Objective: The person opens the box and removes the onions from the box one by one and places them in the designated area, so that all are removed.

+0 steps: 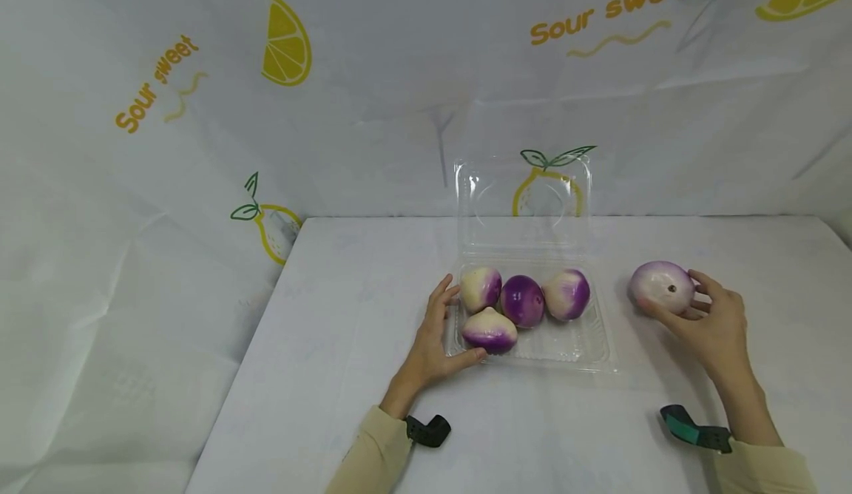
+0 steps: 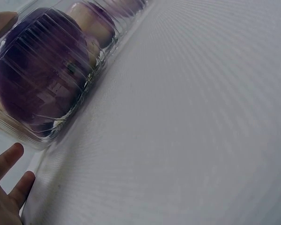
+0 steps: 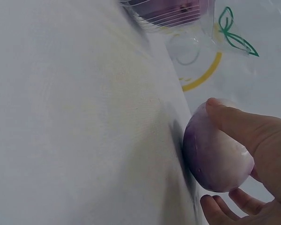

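A clear plastic clamshell box lies on the table with its lid raised at the back. Several round purple-and-white vegetables sit in it, among them a dark purple one in the middle and a pointed one at the front left. My left hand rests against the box's left side, thumb at the front edge and fingers spread. To the right of the box, my right hand holds a paler purple-and-white vegetable between thumb and fingers. Whether it touches the table is unclear.
A white table runs under everything, its left edge slanting down. Behind it hangs a white cloth printed with lemons and lettering. Dark straps circle both wrists below the hands.
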{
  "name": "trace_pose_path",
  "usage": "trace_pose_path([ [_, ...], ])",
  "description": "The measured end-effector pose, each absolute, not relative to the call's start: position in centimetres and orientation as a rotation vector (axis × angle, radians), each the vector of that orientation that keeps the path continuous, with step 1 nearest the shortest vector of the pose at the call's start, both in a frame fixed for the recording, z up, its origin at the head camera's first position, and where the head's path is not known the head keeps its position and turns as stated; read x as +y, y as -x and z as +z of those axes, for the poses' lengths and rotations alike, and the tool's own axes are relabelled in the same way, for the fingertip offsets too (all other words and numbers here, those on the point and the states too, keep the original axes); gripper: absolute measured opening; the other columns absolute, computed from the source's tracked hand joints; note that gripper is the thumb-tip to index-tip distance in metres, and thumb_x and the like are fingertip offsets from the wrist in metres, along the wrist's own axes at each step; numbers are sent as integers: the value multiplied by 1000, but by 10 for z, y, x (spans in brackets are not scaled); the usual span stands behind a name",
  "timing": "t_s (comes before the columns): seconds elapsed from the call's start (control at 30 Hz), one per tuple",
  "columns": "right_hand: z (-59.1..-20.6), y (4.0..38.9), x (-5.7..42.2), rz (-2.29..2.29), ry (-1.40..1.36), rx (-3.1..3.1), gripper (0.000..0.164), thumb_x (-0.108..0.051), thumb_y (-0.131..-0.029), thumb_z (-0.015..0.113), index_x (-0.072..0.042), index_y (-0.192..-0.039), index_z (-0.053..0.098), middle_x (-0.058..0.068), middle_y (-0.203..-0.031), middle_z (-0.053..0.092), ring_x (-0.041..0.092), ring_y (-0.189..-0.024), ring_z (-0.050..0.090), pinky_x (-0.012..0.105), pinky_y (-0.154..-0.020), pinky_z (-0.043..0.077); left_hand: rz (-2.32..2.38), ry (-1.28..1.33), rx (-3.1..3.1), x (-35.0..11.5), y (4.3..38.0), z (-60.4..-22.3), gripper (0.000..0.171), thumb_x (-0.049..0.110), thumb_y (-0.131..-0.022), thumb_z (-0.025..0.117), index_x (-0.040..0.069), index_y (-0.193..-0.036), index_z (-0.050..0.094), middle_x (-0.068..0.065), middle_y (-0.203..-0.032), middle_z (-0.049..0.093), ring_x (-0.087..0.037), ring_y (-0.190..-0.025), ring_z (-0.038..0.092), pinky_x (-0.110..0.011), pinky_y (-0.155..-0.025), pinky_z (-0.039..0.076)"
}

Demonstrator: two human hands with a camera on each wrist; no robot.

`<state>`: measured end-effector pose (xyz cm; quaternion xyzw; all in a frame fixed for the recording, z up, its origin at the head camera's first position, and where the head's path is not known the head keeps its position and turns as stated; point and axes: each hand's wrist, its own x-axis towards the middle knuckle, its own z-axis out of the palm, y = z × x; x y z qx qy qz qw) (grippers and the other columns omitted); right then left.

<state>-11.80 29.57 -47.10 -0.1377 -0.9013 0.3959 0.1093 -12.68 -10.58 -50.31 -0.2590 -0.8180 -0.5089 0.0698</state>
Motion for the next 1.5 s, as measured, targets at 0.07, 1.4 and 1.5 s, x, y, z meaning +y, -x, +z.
trace_pose_path([
  [0.07,-471,118,298,1158,412,-2645,91,-30,-83,84,8,-152,38,39,-138,41,46,-103,57,-2,-61,31,-1526,793,-2450,-104,128,-504,100,30,-72,84,9,-155,32,-16,-170,20,-32,-131,50,-42,-104,45],
  [1.4,-461,110,283,1173,431,-2502,78,-16,-80,86,7,-145,50,36,-138,45,49,-123,50,64,-103,45,-1513,793,-2429,-108,124,-509,100,31,-73,85,8,-155,33,-21,-168,21,-33,-130,52,-47,-102,48],
  [1.5,-458,109,283,1177,418,-2463,75,-12,-79,86,7,-143,52,35,-138,46,48,-123,48,66,-106,43,-1511,798,-2419,-107,124,-509,100,30,-72,86,6,-154,34,-24,-167,22,-34,-129,53,-45,-101,48],
])
